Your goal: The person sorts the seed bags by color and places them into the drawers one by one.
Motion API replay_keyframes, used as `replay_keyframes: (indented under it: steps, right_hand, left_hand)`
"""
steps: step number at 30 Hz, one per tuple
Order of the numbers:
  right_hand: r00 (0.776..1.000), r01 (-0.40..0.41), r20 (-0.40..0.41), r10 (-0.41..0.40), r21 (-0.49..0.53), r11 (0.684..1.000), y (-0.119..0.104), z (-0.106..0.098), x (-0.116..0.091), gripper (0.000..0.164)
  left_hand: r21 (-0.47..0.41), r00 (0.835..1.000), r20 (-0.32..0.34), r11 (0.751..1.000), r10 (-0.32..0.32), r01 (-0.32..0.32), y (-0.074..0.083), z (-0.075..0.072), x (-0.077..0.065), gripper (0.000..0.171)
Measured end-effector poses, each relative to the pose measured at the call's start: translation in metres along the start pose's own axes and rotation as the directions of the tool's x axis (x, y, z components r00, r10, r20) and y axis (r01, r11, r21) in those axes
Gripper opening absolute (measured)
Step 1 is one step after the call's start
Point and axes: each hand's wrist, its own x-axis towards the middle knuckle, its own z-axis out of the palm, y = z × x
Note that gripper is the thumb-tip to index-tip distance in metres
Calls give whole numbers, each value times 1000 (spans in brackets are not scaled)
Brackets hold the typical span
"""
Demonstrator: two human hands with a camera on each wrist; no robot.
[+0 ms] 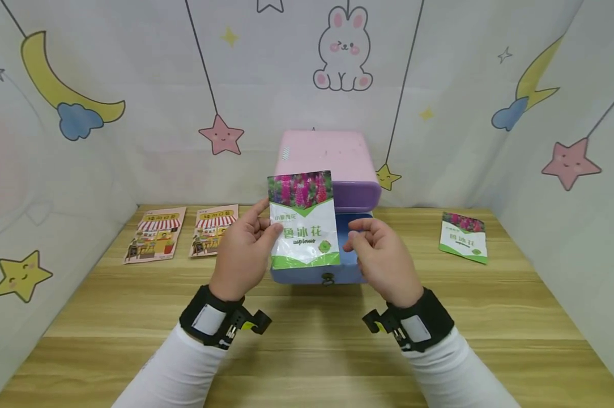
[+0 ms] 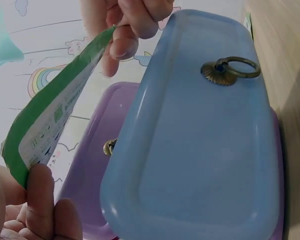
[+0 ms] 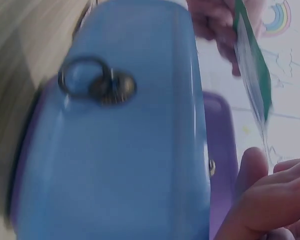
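In the head view my left hand [image 1: 246,249] grips the left edge of a seed packet [image 1: 305,221], its thumb on the front. The packet is white and green with pink flowers printed across its top, and stands upright before me. My right hand [image 1: 388,258] is just beyond the packet's right edge, fingers loosely bent, with a narrow gap showing between. Behind and below the packet, a blue drawer [image 2: 205,135] with a brass ring handle [image 2: 230,70] sticks out of a small pink and purple drawer cabinet [image 1: 327,153]. The packet hides much of the drawer's inside.
Two pink packets with shop pictures, one far left [image 1: 155,235] and one nearer the middle [image 1: 212,229], lie on the wooden table [image 1: 307,351]. Another flower seed packet [image 1: 463,237] lies at the right. A printed cloth wall [image 1: 159,113] stands close behind the cabinet.
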Motion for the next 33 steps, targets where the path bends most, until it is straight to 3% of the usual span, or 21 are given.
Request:
replay_keyframes:
  steps: [7, 15, 27, 33]
  right_hand:
    - [983, 14, -182, -41, -146, 989, 8, -23, 9, 28]
    - [950, -28, -308, -46, -233, 972, 24, -46, 21, 35]
    - [933, -95, -357, -36, -341, 935, 38, -58, 29, 41]
    - [941, -111, -337, -35, -405, 908, 46, -61, 33, 42]
  left_hand:
    - [31, 1000, 5, 999, -8, 7, -2, -7, 2, 51]
    - [66, 999, 29, 997, -45, 43, -2, -13, 4, 49]
    - [57, 989, 90, 992, -118, 114, -3, -20, 5, 50]
    - [47, 980, 134, 989, -145, 140, -3, -23, 4, 54]
